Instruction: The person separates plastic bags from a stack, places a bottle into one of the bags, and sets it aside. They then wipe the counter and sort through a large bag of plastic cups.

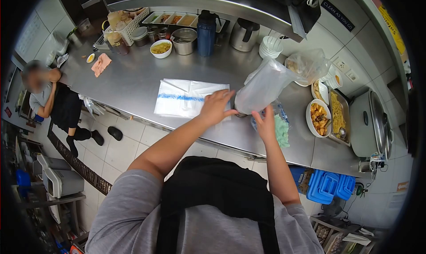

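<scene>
Plastic bag (262,86) between spread left hand (216,106) and spread right hand (266,123), contact unclear; white sheets (183,89) beside left hand.

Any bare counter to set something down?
Main free patch on the counter: between the pink cloth and flat white plastic. A free strip runs between that plastic and the blue bottle. Narrow gap: green cloth to food bowl. Crowded: right end, with food tray and large cooker; also around the tall plastic bag, by the left hand and right hand.
</scene>
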The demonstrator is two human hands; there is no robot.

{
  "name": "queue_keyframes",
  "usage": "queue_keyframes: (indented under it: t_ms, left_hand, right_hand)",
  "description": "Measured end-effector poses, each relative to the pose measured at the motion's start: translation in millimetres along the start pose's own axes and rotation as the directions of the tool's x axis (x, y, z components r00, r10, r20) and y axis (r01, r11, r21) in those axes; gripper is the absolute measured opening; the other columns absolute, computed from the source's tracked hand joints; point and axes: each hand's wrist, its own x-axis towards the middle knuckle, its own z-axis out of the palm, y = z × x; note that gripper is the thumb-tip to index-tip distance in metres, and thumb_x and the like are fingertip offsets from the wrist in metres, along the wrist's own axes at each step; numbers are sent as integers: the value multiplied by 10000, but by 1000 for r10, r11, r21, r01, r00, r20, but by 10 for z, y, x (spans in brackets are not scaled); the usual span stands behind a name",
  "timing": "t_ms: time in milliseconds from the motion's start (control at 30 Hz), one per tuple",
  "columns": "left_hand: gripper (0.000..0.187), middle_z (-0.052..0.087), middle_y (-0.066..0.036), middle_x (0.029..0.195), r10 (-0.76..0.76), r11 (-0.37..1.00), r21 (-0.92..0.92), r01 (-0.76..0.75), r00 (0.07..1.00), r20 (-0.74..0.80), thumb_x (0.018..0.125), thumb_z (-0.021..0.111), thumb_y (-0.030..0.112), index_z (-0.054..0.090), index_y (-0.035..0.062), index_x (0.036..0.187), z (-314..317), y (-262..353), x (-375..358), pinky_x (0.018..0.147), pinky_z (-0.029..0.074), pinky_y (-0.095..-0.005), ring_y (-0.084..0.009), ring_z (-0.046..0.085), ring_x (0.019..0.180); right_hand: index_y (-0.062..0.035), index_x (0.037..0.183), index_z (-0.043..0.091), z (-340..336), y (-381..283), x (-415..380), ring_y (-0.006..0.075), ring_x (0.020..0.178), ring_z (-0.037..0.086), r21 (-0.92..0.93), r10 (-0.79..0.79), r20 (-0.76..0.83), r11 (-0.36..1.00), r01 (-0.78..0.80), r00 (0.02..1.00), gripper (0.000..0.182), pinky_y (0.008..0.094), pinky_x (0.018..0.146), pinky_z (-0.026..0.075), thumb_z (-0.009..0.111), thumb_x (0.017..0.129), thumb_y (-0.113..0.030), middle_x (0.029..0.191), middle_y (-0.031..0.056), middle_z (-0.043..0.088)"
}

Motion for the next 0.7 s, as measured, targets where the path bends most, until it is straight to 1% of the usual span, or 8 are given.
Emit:
queue_keyframes:
  t_ms: [67, 167, 200, 300, 433, 500, 600, 700]
  left_hand:
    - [693, 491, -138, 1338, -193, 972, 101, 210, 968, -161, 781, 715, 436, 489, 72, 1327, 60, -245, -166, 990, 392, -412, -317, 469, 1222]
    - [488, 537, -120, 1284, -227, 973, -11, 231, 944, -238, 747, 764, 302, 616, 68, 1150, 161, -561, -415, 966, 411, -405, -308, 500, 1188]
    - [301, 618, -112, 1132, -250, 968, -95, 233, 936, -249, 738, 759, 168, 658, 53, 998, 123, -548, -408, 904, 448, -395, -306, 555, 1096]
    - [173, 646, -117, 960, -327, 941, -170, 292, 912, -249, 803, 709, 135, 653, 27, 925, 95, -585, -386, 847, 470, -379, -309, 597, 986]
    - [137, 631, -71, 838, -394, 826, -525, 203, 875, -282, 882, 653, 139, 621, 17, 934, -112, -607, -239, 788, 469, -321, -211, 606, 881]
    - [138, 598, 8, 851, -313, 616, -715, 330, 936, 163, 947, 593, 162, 585, 24, 953, -548, -385, -265, 775, 435, -240, -81, 550, 846]
    - [96, 539, 70, 858, -56, 557, -719, 416, 882, 467, 978, 550, 156, 551, 60, 983, -1129, 11, -314, 726, 407, -203, -28, 474, 797]
    - [93, 571, 56, 914, 126, 482, -763, 430, 828, 547, 974, 547, 139, 568, 49, 984, -1397, 302, -348, 781, 406, -199, -22, 496, 851]
  right_hand:
    - [-9, 1319, 459, -150, -287, -258, 346, 1174, 504, -530, -424, -126, 793, 301, 897, 571, 422, 986, 395, 691, 850, -238, 1274, 181, 516]
    - [-39, 1287, 510, -499, 77, -644, 375, 1135, 513, -751, -429, -210, 646, 136, 879, 529, 426, 954, 411, 701, 812, -175, 1222, 193, 540]
    - [-50, 1267, 536, -565, 319, -764, 367, 1117, 524, -822, -415, -251, 569, 34, 875, 500, 430, 935, 418, 701, 809, -165, 1203, 188, 549]
    - [-44, 1144, 602, -637, 624, -1025, 353, 1076, 541, -885, -373, -208, 466, -11, 904, 363, 437, 898, 426, 699, 803, -123, 1160, 180, 561]
    - [-38, 1013, 625, -714, 447, -806, 344, 1027, 556, -701, -290, -330, 712, -28, 898, 244, 440, 869, 433, 714, 795, -103, 1114, 166, 569]
    - [-27, 957, 607, -590, -22, -758, 341, 1024, 561, -709, -512, -396, 698, 101, 762, 227, 417, 872, 440, 732, 776, -82, 1085, 157, 574]
    - [-25, 1101, 596, -284, -815, -755, 323, 1052, 561, -501, -489, -225, 800, 331, 843, 391, 394, 895, 443, 763, 758, -111, 1152, 157, 572]
    - [-44, 1250, 556, 73, -1410, -711, 218, 1044, 573, -48, -332, -100, 943, 329, 938, 499, 336, 857, 466, 751, 796, -113, 1211, 103, 578]
